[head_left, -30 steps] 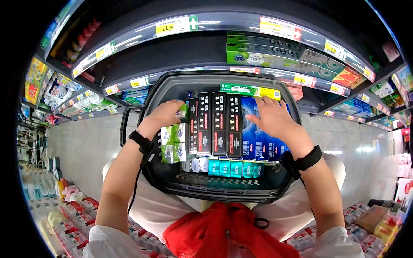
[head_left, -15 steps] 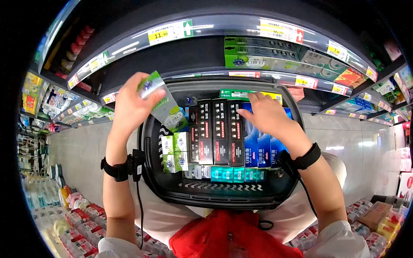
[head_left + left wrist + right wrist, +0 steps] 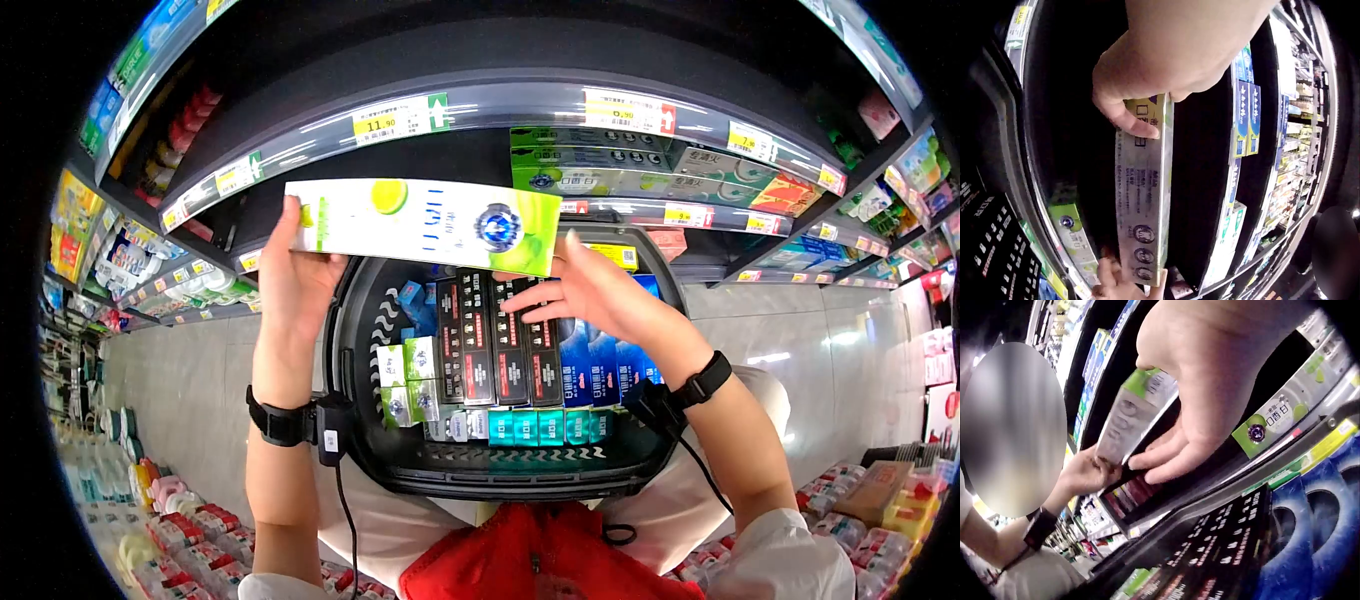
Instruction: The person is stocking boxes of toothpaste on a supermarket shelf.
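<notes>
A long white and lime-green toothpaste box (image 3: 420,225) lies sideways above the far part of the black basket (image 3: 480,489). My left hand (image 3: 300,270) grips its left end, thumb at the front. My right hand (image 3: 615,290) is at the box's right end, thumb beside the corner and its fairly straight fingers (image 3: 1172,464) spread just below. Underneath, the basket holds upright black boxes (image 3: 480,345), blue boxes (image 3: 588,355), small teal box ends (image 3: 540,427) and green-and-white box ends (image 3: 408,382) at the left.
Dark store shelves with price labels (image 3: 395,120) rise just beyond the basket. Green boxes (image 3: 575,180) stand on the shelf at the right. Red-and-white packs (image 3: 205,530) line the floor edge behind me. A blurred oval (image 3: 1013,428) covers part of the right wrist view.
My left hand has lifted the toothpaste box out of the basket and turned it sideways. My right hand has left the blue boxes and moved to the box's other end.
</notes>
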Available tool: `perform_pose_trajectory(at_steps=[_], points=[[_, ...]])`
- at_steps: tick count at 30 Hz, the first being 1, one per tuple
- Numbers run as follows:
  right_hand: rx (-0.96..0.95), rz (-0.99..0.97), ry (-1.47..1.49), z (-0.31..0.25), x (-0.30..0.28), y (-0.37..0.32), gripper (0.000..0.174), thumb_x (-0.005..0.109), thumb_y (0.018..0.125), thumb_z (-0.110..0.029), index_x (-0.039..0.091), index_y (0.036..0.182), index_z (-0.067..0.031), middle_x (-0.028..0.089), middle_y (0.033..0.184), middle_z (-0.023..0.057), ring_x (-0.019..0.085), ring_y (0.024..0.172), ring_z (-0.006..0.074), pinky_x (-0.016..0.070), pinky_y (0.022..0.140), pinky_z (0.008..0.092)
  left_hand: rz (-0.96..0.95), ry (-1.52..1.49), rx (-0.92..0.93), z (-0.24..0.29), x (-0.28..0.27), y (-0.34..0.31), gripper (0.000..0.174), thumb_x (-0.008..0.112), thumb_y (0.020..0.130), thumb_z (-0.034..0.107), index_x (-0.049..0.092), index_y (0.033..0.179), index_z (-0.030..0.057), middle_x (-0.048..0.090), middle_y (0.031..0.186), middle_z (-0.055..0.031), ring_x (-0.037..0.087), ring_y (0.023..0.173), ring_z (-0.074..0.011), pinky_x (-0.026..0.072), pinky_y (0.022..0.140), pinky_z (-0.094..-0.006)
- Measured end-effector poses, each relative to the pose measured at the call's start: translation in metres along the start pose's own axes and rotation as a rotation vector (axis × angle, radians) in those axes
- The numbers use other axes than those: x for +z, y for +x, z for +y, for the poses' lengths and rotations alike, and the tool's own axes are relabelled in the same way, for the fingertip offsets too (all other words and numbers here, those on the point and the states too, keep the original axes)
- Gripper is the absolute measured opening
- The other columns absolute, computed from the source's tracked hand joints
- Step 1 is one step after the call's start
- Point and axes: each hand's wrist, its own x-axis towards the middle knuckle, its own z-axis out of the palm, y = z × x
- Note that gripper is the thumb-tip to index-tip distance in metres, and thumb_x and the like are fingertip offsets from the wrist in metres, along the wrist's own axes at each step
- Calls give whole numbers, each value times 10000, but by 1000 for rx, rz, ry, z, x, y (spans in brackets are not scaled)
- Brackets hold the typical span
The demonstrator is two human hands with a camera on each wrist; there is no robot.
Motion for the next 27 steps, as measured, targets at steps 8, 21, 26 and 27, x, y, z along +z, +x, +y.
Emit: perform_pose_trajectory(at_steps=[8,21,26,27], points=[[69,256,208,-8,-16,4,616,305,872,-585,435,1197,-78,589,1015,131,616,809,204,520,684,303,-142,-3,-271,-25,1,1,344,465,897,337,480,1101,62,549,1054,-68,548,926,-159,494,722,-289],[-159,620,287,-15,-26,-4,416,510,845,-269,432,1179,-35,531,1123,97,515,1038,222,444,838,368,-529,570,24,-39,10,-14,436,540,816,39,396,1229,49,477,1176,-99,465,1106,-191,408,913,-287],[-255,736,369,-19,-26,-4,347,519,850,-260,482,1110,-34,540,1122,102,532,1010,219,427,851,353,-578,778,199,-42,26,-30,642,593,676,-160,386,1249,44,374,1235,-62,423,1132,-186,357,964,-290],[-270,721,368,-18,-28,-4,346,522,849,-256,482,1107,-30,544,1114,101,534,1004,212,428,849,347,-576,893,303,-42,27,-30,667,612,658,-154,386,1251,52,369,1231,-62,420,1137,-190,362,959,-283]])
